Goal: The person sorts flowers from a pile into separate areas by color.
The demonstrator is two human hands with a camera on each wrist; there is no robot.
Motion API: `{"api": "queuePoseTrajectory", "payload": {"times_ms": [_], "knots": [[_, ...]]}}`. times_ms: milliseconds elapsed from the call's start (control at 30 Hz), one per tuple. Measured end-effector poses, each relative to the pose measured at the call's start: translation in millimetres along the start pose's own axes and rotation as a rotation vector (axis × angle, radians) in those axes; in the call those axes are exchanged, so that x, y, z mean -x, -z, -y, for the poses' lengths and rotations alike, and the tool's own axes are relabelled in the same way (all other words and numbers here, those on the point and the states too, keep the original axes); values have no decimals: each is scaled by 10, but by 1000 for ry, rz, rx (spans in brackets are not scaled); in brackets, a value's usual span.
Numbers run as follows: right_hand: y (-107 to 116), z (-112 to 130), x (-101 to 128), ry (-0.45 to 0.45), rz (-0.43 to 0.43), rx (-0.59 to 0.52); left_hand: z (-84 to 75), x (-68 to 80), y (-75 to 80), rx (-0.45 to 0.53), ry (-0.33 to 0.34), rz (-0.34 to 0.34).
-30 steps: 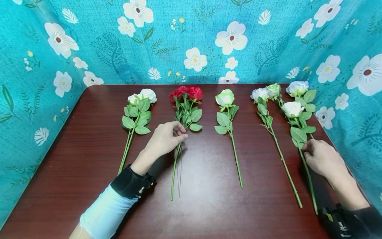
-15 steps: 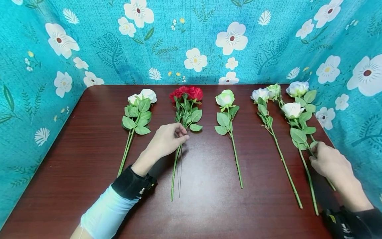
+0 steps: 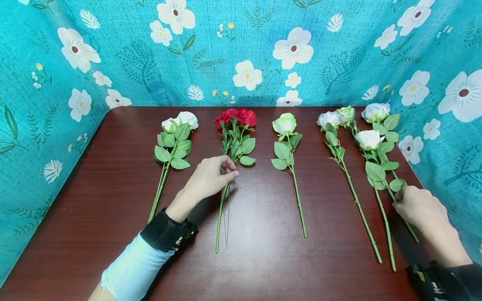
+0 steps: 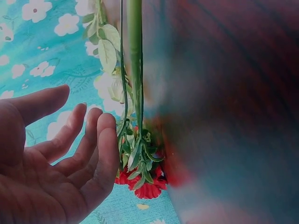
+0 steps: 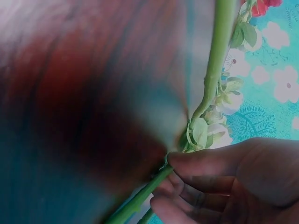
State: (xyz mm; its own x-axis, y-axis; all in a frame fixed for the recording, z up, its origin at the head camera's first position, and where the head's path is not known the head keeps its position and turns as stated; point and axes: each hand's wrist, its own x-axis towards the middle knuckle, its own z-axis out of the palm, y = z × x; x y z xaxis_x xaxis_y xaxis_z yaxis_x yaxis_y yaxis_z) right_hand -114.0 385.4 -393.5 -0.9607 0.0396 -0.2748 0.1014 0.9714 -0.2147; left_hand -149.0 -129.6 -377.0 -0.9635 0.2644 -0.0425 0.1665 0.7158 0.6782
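left hand: rests on the table beside the red flower stems, fingertips touching the stem just below the leaves; wrist view shows fingers loosely spread, palm open, nothing held
right hand: at the right edge of the table, fingers curled round a green stem, pinching it just below a leaf
red flower: bunch lying flat, heads toward the back wall, stems pointing to the person; second group from the left
held stem: belongs to the far-right white rose, lies flat on the table, crosses under the hand; lower end sticks out past the hand toward the person
neighbour rose: white, just left of the held one, leaves overlapping it, long stem running to the front
double-head rose: white and pale green heads, stem slanting right toward the front, near but apart from the right hand
green-white rose: single, middle of the table, between red flower and double-head rose, touched by neither hand
left roses: two white heads, far left, well apart from the left hand
table: dark red-brown wood, all flowers lie on it in a row
backdrop: teal cloth with white flower print, round three sides
sleeves: pale sleeve and black wrist strap on the left arm; black strap on the right
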Motion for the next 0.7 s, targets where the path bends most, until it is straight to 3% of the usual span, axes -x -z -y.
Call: {"api": "queuePoseTrajectory", "payload": {"times_ms": [433,700], "knots": [[-28,-24,26,22,-53,-18,14,-3,-4,5,-10,0],[-11,33,57,-40,-98,0,28,-6,-12,8,-19,-2]]}}
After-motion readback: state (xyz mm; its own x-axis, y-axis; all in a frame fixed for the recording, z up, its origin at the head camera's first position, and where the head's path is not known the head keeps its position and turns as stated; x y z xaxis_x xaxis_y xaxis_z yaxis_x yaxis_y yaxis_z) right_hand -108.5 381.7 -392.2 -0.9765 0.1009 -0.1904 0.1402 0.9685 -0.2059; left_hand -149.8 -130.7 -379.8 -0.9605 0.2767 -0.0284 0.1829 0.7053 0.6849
